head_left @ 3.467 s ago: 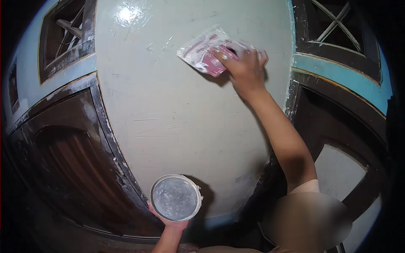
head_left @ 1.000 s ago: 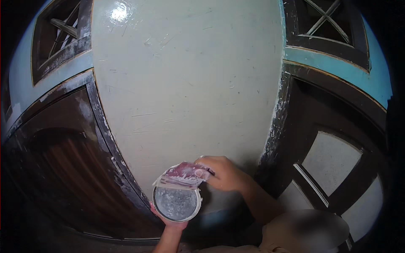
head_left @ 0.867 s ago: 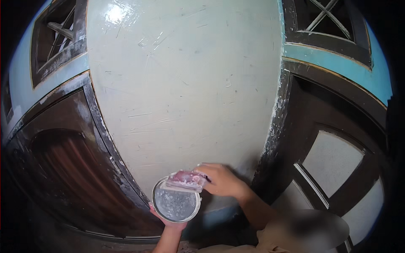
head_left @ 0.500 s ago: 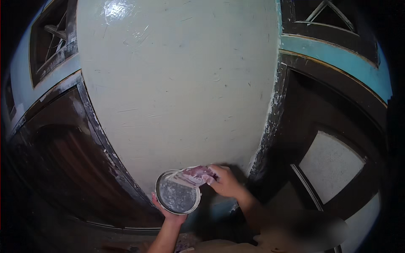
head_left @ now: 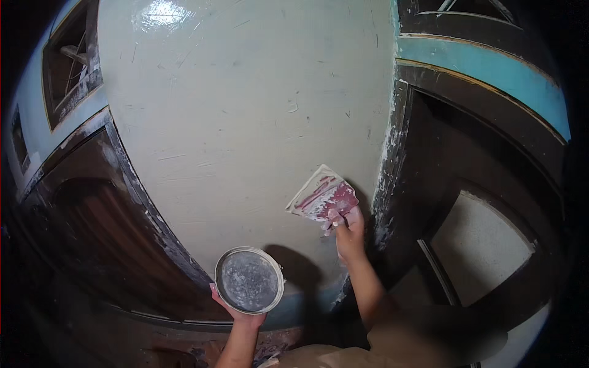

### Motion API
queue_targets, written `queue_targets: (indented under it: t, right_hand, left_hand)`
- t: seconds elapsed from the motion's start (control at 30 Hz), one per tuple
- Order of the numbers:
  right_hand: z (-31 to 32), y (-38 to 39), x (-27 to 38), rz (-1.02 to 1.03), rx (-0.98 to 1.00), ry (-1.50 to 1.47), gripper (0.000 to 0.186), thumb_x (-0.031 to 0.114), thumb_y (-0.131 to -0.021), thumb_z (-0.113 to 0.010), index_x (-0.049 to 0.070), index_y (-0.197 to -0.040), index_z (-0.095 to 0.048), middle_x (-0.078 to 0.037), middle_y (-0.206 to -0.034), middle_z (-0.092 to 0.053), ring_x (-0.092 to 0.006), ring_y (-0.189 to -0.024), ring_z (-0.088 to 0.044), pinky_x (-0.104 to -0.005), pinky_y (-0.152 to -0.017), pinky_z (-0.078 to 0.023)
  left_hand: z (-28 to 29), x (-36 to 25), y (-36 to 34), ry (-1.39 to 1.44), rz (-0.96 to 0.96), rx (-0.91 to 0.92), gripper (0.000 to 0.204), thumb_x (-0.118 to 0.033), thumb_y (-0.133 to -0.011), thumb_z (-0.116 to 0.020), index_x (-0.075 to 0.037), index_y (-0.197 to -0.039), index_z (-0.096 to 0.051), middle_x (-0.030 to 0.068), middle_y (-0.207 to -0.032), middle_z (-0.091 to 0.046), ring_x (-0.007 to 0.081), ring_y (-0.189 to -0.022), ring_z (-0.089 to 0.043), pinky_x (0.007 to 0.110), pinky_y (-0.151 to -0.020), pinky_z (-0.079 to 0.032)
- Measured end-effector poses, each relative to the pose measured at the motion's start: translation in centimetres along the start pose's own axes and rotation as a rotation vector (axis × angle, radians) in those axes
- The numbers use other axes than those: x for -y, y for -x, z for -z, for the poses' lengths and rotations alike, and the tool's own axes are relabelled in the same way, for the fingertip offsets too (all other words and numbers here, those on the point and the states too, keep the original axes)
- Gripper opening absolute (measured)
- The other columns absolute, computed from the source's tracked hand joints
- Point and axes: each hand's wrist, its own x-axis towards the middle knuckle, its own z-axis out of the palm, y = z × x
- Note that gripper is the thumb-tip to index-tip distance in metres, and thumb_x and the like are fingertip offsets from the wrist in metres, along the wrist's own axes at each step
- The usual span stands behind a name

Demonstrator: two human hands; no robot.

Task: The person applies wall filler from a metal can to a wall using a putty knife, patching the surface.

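Note:
My left hand [head_left: 239, 310] is closed around a round metal tin [head_left: 248, 279] at the lower middle, its grey top smeared with white. My right hand [head_left: 346, 227] grips a flat pink spreader [head_left: 325, 190], coated with white paste along its wide edge, raised up and right of the tin in front of the pale wall [head_left: 245, 104], which has scratches and a glossy patch near the top.
A dark wooden door [head_left: 92, 202] with scuffed frame is at the left, another dark door [head_left: 442, 147] with pale panels at the right. Window openings [head_left: 67, 58] with cross bars sit above, beside turquoise bands [head_left: 472, 64]. Paint flakes line the right-hand frame.
My right hand has lifted the spreader off the tin and moved it up and right; earliest, it was high on the wall. My left hand still holds the tin. The view has shifted slightly.

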Motion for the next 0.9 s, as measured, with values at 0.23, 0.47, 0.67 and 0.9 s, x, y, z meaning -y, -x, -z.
queue_targets:
  t: [0.23, 0.47, 0.67, 0.9]
  right_hand:
    - [2.3, -0.8, -0.5, 0.118, -0.046, 0.094, 0.023, 0.023, -0.1, -0.055, 0.002, -0.106, -0.063, 0.004, -0.078, -0.057, -0.0021, -0.06, -0.042, -0.0198, -0.052, -0.036]
    - [1.1, -3.1, 2.7, 0.14, 0.008, -0.035, 0.033, 0.006, -0.094, -0.058, 0.0, -0.124, -0.046, -0.006, -0.103, -0.062, -0.012, -0.074, -0.06, -0.0245, -0.059, -0.048]
    - [-0.9, -8.2, 5.4, 0.165, 0.035, -0.004, 0.03, 0.007, -0.098, -0.051, 0.001, -0.127, -0.046, -0.008, -0.105, -0.063, -0.0112, -0.069, -0.061, -0.0248, -0.06, -0.05]
    - [-1.4, -10.5, 5.6, 0.084, 0.038, 0.119, 0.026, 0.005, -0.098, -0.048, -0.001, -0.123, -0.045, -0.01, -0.104, -0.062, -0.013, -0.068, -0.062, -0.0246, -0.058, -0.05]
  left_hand:
    - [1.5, 0.7, 0.7, -0.018, -0.058, -0.104, 0.082, -0.079, -0.081, -0.044, -0.018, -0.136, -0.049, 0.0085, -0.135, -0.052, 0.0324, -0.119, -0.054, 0.053, -0.096, -0.047]
    - [0.2, 1.7, 0.9, 0.013, -0.087, -0.096, 0.082, -0.079, -0.081, -0.044, -0.019, -0.137, -0.049, 0.0082, -0.137, -0.052, 0.0323, -0.12, -0.053, 0.052, -0.096, -0.048]
    - [-0.1, 1.9, 0.5, 0.011, -0.089, -0.044, 0.082, -0.079, -0.082, -0.042, -0.019, -0.137, -0.049, 0.0072, -0.137, -0.051, 0.0318, -0.121, -0.053, 0.053, -0.098, -0.047]
    - [-1.3, 1.5, 0.1, -0.016, -0.098, -0.012, 0.083, -0.08, -0.082, -0.041, -0.02, -0.139, -0.046, 0.0085, -0.141, -0.048, 0.0331, -0.124, -0.05, 0.054, -0.1, -0.046]
